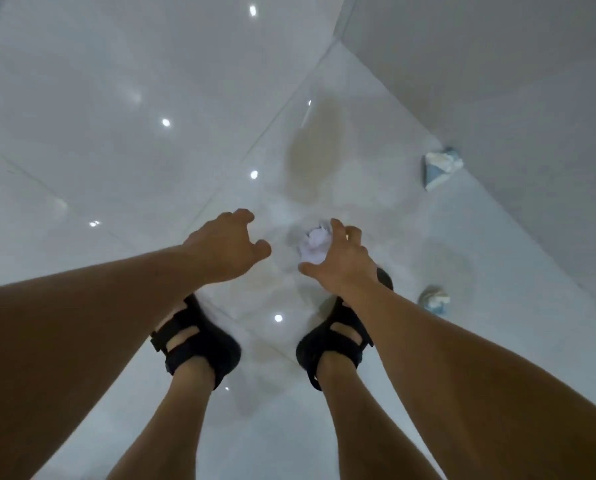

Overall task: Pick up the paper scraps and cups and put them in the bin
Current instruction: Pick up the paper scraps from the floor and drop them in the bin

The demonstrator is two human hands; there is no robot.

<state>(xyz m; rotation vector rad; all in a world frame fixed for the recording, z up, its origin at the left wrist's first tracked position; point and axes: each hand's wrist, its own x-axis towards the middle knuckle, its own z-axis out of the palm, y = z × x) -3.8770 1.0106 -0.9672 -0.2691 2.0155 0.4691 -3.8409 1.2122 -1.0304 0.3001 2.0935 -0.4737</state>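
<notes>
Closest to the lens, the left forearm (82,306) and the right forearm (480,358) are stretched down toward the floor (82,98). A white paper ball (312,245) is seen just ahead of the feet, framed by the right hand (343,261). The thumb is laid under its near edge and the curled fingers (336,225) are closed over its far edge, so that the ball is pinched between them. Whether it is lifted off the tiles or lying on them cannot be told. The left hand (227,245) is held just to the left, apart from the paper, with fingers loosely curved and spread and nothing held.

Below the hands, two feet are planted in black strapped sandals, the left sandal (199,344) and the right sandal (334,344). The right one is partly covered by the right wrist. Near that foot, to its right, a small blue-and-white piece (434,299) is lying crumpled on the floor. A larger blue-and-white piece (442,168) is lying farther off, at the foot of the grey wall (497,64). Both are too blurred to be made out as cup or paper. Bright spots of light are reflected in the glossy white tiles, and a dull brownish patch (317,143) is shown beyond the paper ball.
</notes>
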